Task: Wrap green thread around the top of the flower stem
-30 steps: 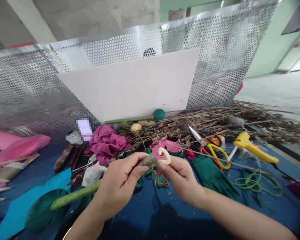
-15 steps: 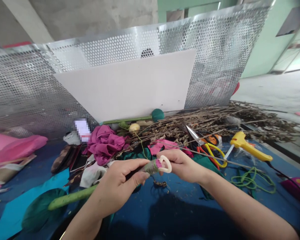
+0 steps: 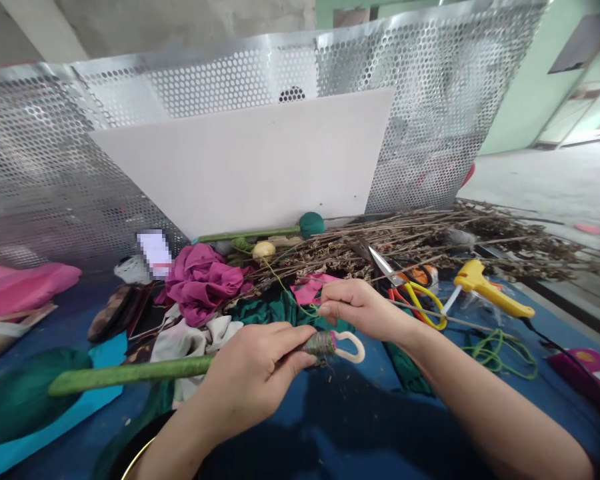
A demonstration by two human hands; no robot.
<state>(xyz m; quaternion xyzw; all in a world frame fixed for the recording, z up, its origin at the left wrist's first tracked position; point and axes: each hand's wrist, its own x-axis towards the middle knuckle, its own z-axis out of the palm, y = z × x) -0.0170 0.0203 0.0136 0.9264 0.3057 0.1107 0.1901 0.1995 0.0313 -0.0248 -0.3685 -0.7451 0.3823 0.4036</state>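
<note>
Firm between thumb and fingers, the grip of the left hand (image 3: 265,373) is closed around a green stem (image 3: 140,375), just behind its thread-wrapped tip (image 3: 321,344). That stem's long axis runs nearly level from left to right, roughly along the tabletop's (image 3: 365,427) near side. The left hand is nearer, touching it; the right hand (image 3: 355,307) hangs apart, toward the far edge from the tip, its fingers curled shut and seemingly pinching a thin green thread (image 3: 283,285) that trails from beside a smooth, pale yellow ball (image 3: 264,249). Rounded and cloth-like, a dark green bulb (image 3: 35,393) swells at the stem's left end, while a soft-looking white loop (image 3: 361,348) juts from the wrapped tip. Crumpled magenta cloth (image 3: 200,283) and brittle dried stalks (image 3: 415,233) lie toward the far edge; metal-bladed scissors (image 3: 386,268) and a hard yellow glue gun (image 3: 485,288) sit toward the right edge.
</note>
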